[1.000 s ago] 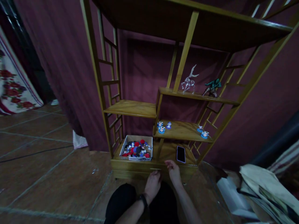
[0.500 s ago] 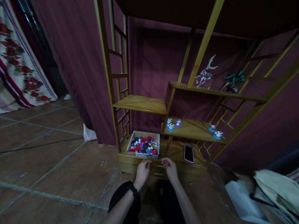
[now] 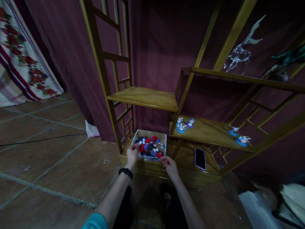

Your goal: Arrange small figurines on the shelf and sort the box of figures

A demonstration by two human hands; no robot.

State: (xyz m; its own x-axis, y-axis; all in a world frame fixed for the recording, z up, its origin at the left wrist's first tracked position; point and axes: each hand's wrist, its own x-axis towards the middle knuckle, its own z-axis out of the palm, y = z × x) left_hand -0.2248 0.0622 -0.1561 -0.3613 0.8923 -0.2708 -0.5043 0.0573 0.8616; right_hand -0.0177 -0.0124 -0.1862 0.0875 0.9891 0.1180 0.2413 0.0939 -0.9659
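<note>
A shallow cardboard box (image 3: pixel 164 140) with pale walls stands on the low wooden shelf. Inside it lies a jumble of small red, black, white and purple figurines (image 3: pixel 148 147). My left hand (image 3: pixel 132 156), a black band on its wrist, is at the box's left front side, fingertips at or just over the rim. Its fingers are loosely bent, with nothing seen in them. Close to the front right corner is my right hand (image 3: pixel 169 166), thumb and fingers a little apart, also holding nothing visible. Whether either hand touches the box is hard to tell.
On the shelf to the right stand several figurines on blue or purple bases (image 3: pixel 181 128). A phone (image 3: pixel 200 158) lies below them. Higher up are a clear glass deer (image 3: pixel 239 55) and a dark green ornament (image 3: pixel 289 58). A bare-wood shelf (image 3: pixel 145 97) overhangs the box.
My view has come closer to the shelf. My left hand has moved forward and left to the box's side; my right hand has come up near its front right corner.
</note>
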